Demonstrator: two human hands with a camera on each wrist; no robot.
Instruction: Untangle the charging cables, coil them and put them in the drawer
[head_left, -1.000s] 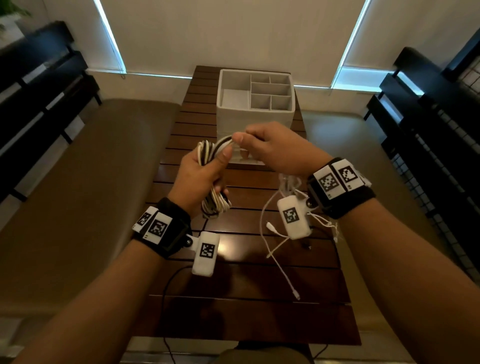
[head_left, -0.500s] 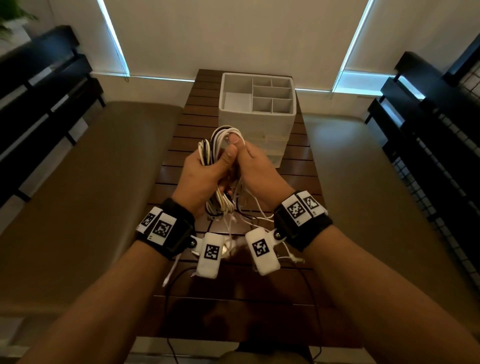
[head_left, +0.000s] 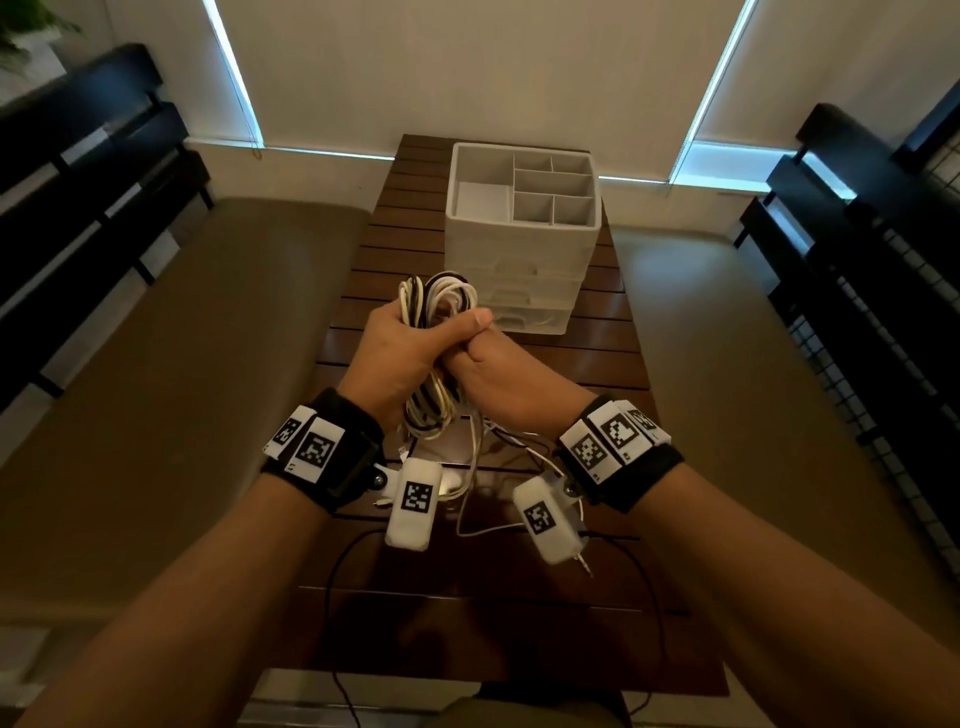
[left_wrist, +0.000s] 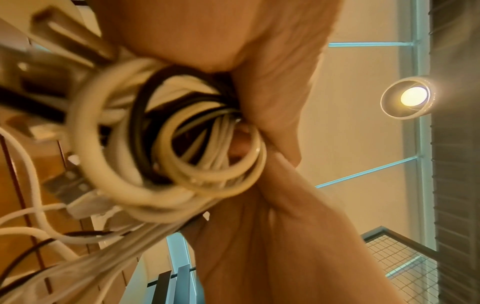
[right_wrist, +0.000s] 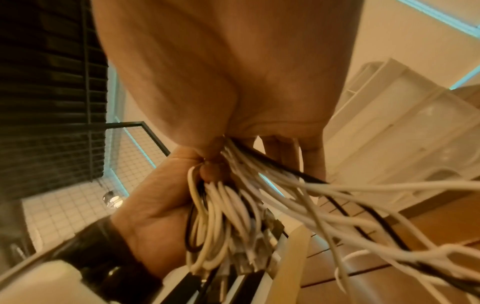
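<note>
A bundle of white and black charging cables (head_left: 435, 301) is coiled into loops and held upright above the wooden table (head_left: 597, 364). My left hand (head_left: 410, 343) grips the middle of the coil (left_wrist: 182, 148), thumb across the front. My right hand (head_left: 498, 374) is pressed against it from the right and grips the loose strands (right_wrist: 259, 185) that trail from the bundle down to the table. Loose cable ends (head_left: 483, 525) hang between my wrists. The white drawer unit (head_left: 519, 260) stands just beyond the hands, its drawers closed as far as I can see.
The drawer unit has an open divided tray on top (head_left: 524, 187). Beige benches (head_left: 156, 364) flank the narrow table on both sides. Black shelving (head_left: 78, 182) lines the left wall and a black wire rack (head_left: 872, 260) the right. A thin black cable (head_left: 332, 597) runs off the table's near edge.
My right hand came down from the top of the coil and back toward me, closing in beside the left hand on the trailing strands. The bundle now sits lower.
</note>
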